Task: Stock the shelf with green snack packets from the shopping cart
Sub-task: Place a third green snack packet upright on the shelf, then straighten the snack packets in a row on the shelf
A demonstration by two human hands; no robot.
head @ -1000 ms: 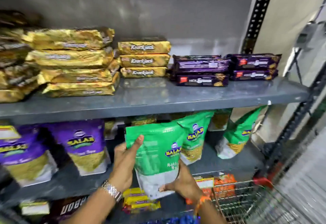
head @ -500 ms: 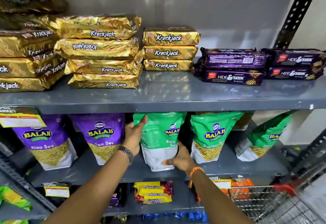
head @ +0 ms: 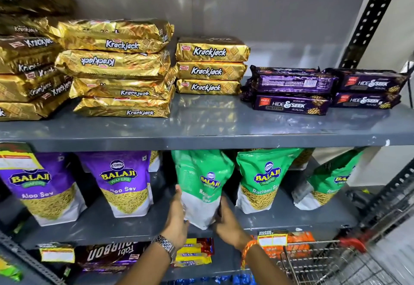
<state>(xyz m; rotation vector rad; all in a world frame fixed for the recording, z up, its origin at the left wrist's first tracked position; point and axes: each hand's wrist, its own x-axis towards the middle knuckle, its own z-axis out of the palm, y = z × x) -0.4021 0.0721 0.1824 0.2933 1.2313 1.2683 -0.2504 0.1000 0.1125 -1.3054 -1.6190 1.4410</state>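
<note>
A green Balaji snack packet stands upright on the middle grey shelf, turned partly sideways. My left hand grips its lower left edge and my right hand presses its lower right side. Two more green packets stand to its right: one beside it, another leaning at the far right. The wire shopping cart shows at the bottom right, its contents hidden.
Two purple Balaji packets stand to the left on the same shelf. The upper shelf carries gold Krackjack stacks and purple Hide & Seek packs. Biscuit packs lie on the shelf below. A perforated steel upright rises at right.
Both hands slid down from the packet's upper and middle sides to its base. The packet went deeper onto the shelf and turned a little.
</note>
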